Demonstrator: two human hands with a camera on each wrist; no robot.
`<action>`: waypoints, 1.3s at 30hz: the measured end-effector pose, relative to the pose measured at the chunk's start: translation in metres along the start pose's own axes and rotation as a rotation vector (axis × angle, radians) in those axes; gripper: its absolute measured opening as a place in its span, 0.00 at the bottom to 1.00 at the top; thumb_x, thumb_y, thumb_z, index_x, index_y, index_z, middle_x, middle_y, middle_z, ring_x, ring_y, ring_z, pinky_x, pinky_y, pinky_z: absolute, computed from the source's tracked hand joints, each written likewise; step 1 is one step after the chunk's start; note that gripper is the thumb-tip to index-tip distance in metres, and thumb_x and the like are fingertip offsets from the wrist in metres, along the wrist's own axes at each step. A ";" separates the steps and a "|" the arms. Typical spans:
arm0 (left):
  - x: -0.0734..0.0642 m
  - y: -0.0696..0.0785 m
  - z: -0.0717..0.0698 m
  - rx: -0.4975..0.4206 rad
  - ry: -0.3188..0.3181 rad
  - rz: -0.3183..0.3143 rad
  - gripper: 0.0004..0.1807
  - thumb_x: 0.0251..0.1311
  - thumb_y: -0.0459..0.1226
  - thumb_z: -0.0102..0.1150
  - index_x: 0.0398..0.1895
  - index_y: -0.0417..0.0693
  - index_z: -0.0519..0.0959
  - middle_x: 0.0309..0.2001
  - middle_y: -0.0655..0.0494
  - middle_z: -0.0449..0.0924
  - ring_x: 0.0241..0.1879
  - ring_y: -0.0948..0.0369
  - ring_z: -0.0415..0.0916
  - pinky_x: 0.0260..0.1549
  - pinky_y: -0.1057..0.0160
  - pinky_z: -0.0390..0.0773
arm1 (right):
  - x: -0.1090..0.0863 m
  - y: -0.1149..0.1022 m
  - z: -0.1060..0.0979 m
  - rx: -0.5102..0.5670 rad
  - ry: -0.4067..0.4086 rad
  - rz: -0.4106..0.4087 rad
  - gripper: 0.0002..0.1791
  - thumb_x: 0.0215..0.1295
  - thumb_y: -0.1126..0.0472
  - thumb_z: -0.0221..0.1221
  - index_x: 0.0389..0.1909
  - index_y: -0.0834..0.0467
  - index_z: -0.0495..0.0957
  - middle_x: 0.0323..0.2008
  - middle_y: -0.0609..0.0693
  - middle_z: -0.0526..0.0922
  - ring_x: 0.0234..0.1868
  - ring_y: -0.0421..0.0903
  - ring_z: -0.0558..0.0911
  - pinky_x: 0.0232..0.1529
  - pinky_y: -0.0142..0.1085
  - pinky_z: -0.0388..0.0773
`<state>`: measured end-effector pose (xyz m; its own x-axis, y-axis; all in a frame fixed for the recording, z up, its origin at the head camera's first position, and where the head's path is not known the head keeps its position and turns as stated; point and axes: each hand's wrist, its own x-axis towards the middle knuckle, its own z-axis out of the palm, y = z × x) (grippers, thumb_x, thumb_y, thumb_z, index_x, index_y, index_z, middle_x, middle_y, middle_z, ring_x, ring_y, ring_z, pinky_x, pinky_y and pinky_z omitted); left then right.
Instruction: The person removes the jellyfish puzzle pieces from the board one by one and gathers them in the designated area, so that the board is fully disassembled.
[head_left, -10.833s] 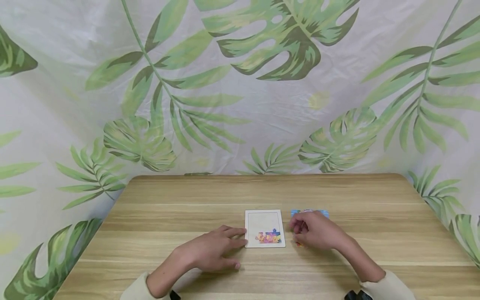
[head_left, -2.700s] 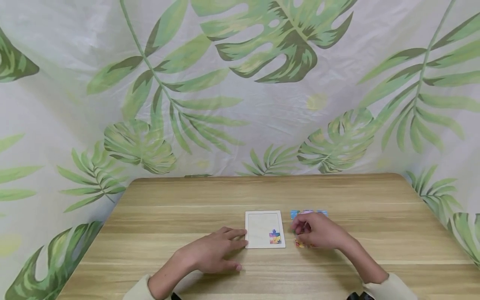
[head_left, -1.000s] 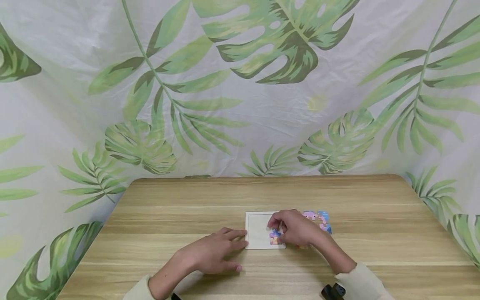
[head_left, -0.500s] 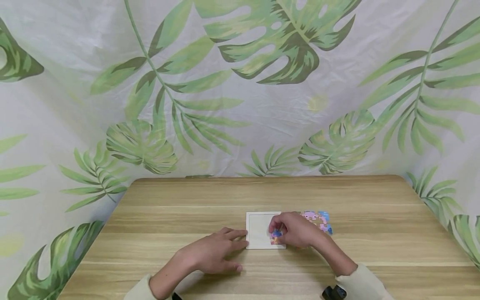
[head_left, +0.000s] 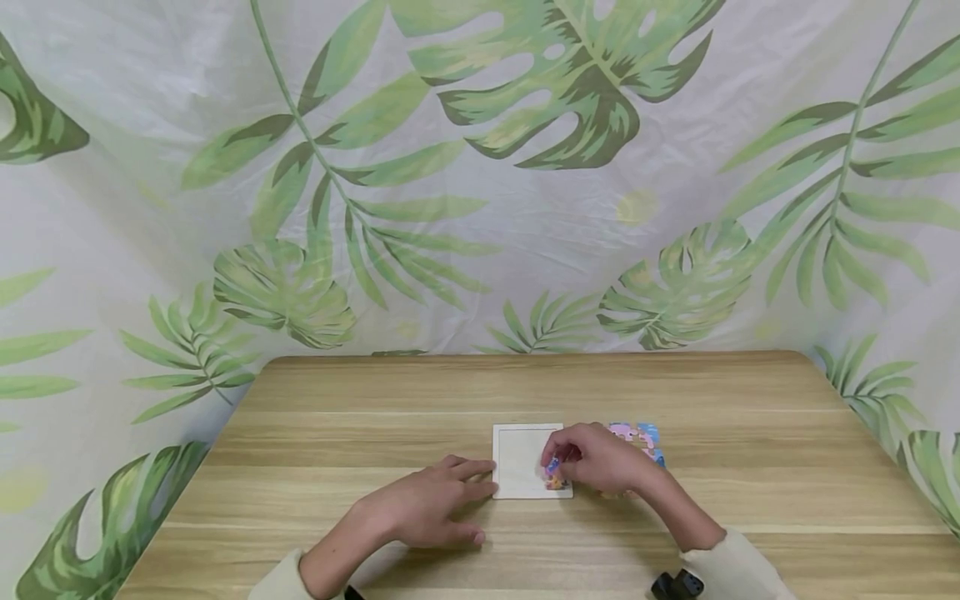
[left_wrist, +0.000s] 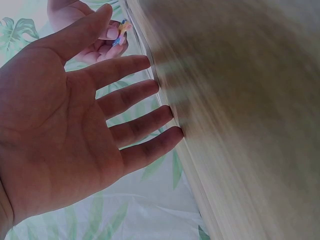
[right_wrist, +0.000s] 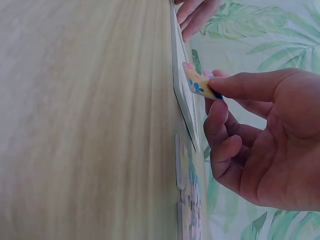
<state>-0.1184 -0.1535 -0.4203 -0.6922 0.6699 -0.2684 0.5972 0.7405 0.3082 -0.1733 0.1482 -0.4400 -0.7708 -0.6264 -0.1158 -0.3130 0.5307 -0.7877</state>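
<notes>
My right hand [head_left: 600, 458] pinches a small colourful jigsaw puzzle piece [right_wrist: 197, 82] between thumb and fingers. In the right wrist view the piece is tilted and raised above the white puzzle frame [head_left: 517, 465], over its near right corner in the head view. The bare inside of the frame shows to the left of the piece. My left hand [head_left: 423, 504] lies with fingers extended, fingertips [left_wrist: 152, 86] at the frame's left edge, and grips nothing.
Several puzzle pieces [head_left: 651, 435], pink and blue, lie on the wooden table [head_left: 360, 433] just right of the frame, partly hidden under my right hand. A leaf-patterned cloth [head_left: 480, 250] hangs behind the table.
Earlier, several joined pieces lay along the frame's bottom, later only one in its right corner. My right hand moved left from the pile to that corner and picked the piece up; my left stayed.
</notes>
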 end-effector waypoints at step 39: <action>-0.001 -0.001 0.000 0.012 -0.010 0.003 0.36 0.72 0.56 0.66 0.79 0.56 0.73 0.84 0.58 0.61 0.81 0.51 0.62 0.75 0.47 0.73 | -0.066 0.049 -0.041 0.178 -0.002 -0.028 0.09 0.73 0.69 0.60 0.49 0.64 0.86 0.43 0.57 0.86 0.33 0.37 0.79 0.33 0.32 0.80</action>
<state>-0.1184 -0.1551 -0.4206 -0.6863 0.6726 -0.2769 0.6040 0.7391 0.2983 -0.1602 0.2387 -0.4463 -0.7618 -0.6411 -0.0931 -0.2316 0.4037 -0.8851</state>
